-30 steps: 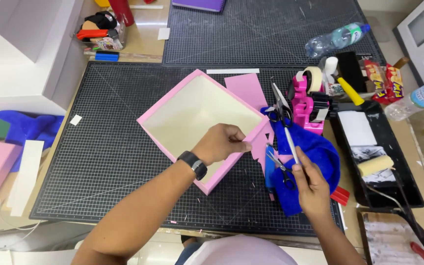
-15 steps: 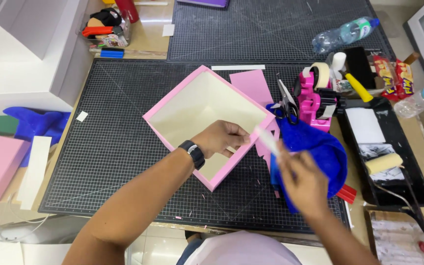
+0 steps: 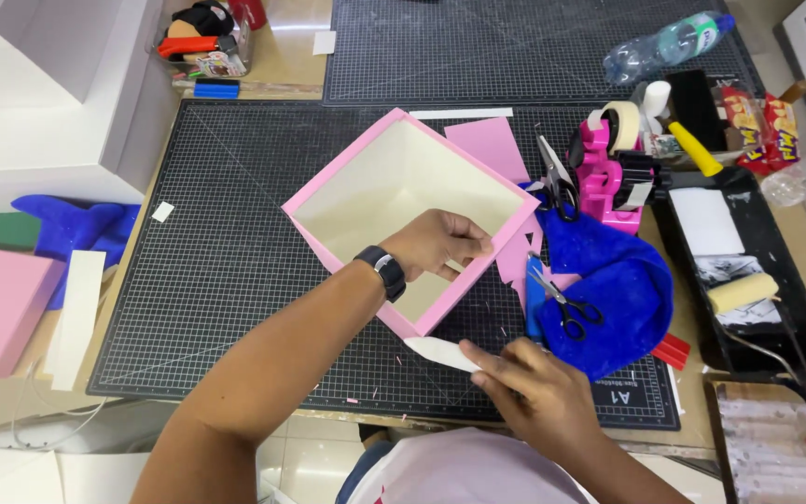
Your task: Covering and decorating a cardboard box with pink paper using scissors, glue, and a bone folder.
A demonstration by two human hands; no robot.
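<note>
Pink box (image 3: 366,168) sits cornerwise mid cutting mat (image 3: 226,280), cream inside, and your left hand (image 3: 440,243) pinches its near-right wall, fingers closed over the rim. Just below the box's near corner your right hand (image 3: 538,392) grips a white bone folder (image 3: 440,353), tip pointing left. Right of the box: small scissors (image 3: 562,299) on blue cloth (image 3: 618,289).

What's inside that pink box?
The pink box looks empty, showing only its cream lining. The left hand grips its near wall and covers part of the inside, so that bit stays unseen.
</note>
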